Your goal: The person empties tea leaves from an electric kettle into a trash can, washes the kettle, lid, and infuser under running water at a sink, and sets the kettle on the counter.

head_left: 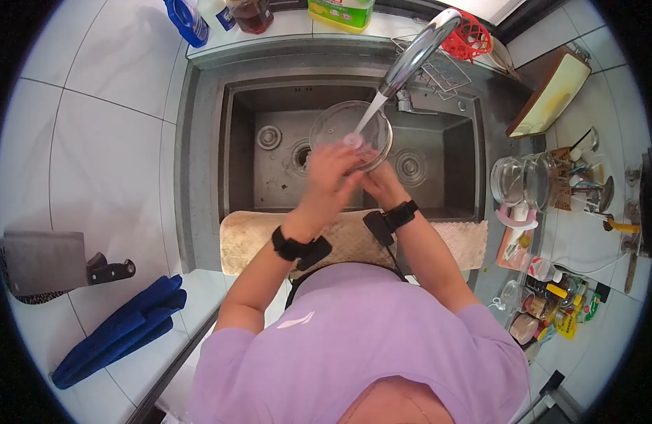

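Note:
Over the sink, a round clear glass lid (333, 128) with a pale rim is held tilted under the tap (419, 53). Water runs onto it near its middle, where a small pinkish spot, perhaps a knob, shows. My right hand (384, 185) grips the lid's lower right edge, its fingers partly hidden behind the rim. Across the near part of the lid lies my left hand (329, 173), smeared by motion, so its finger posture is unclear. Both wrists wear black straps with small boxes.
The dark sink (449, 166) has drains on both sides. A beige mat (259, 244) lies along its front edge. At left are a cleaver (47, 261) and a blue cloth (124, 332). Bottles (249, 14) stand behind; glass jars (508, 180) and utensils crowd the right.

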Demonstrator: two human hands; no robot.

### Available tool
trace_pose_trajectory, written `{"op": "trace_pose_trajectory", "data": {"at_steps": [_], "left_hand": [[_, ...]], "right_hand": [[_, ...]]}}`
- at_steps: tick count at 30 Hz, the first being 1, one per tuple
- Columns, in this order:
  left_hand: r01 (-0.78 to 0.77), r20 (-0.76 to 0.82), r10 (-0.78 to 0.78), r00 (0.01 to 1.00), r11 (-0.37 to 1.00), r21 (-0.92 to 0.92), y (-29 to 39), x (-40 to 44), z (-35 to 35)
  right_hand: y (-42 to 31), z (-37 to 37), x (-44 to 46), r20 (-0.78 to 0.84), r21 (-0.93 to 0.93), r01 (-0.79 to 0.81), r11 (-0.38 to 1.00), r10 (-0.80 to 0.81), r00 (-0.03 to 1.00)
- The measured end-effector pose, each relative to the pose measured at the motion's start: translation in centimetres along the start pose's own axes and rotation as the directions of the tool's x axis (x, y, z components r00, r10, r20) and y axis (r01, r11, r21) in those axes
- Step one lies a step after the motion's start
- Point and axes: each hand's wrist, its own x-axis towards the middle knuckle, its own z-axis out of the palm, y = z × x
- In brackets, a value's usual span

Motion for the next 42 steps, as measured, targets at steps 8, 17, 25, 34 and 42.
{"op": "trace_pose_trajectory", "data": {"at_steps": [8,17,25,34,42], "left_hand": [[0.430,-0.215,-0.426,0.879,0.902,-0.029,-3.3,-5.9,-5.2],[0.463,-0.174,-0.464,0.869,0.885,-0.050,-3.5,-9.4,-3.3],[0.418,-0.081,-0.422,0.903,0.906,-0.060,-3.4,-8.5,-3.1],[0.418,-0.021,-0.419,0.908,0.908,-0.021,-3.7,-9.8,-2.5],[0.415,0.000,-0.415,0.910,0.910,0.006,-2.7,-10.2,-2.4]], "right_hand": [[0.5,0.4,1.7,0.016,0.082,-0.261,0.962,0.260,0.965],[-2.2,2.7,-0.6,-0.175,-0.350,0.055,0.935,-0.123,0.977],[-5.4,3.7,-6.6,0.336,-0.941,0.247,-0.233,-0.545,0.768],[-13.4,1.1,-16.4,0.199,-0.926,-0.012,-0.377,-0.516,0.833],[-28.8,-3.6,-22.3,-0.071,-0.996,-0.092,0.022,-0.808,0.585]]}}
